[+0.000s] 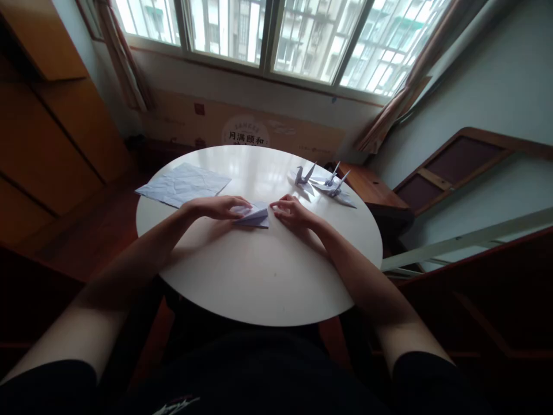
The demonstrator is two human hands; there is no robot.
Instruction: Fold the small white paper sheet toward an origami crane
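A folded piece of pale paper (256,217) lies near the middle of the round white table (259,276), with one flap raised above a flat layer. My left hand (220,206) grips its left end, the fingers on top and the thumb at the near side. Just off the paper's right edge is my right hand (294,213), fingers bent and slightly apart, holding nothing that I can see. Whether its fingertips touch the paper I cannot tell.
A large creased paper sheet (185,183) lies at the table's left, beyond my left forearm. Several folded paper cranes (330,184) stand at the far right. A wooden cabinet (367,184) stands behind the table's right side, below the window (276,40).
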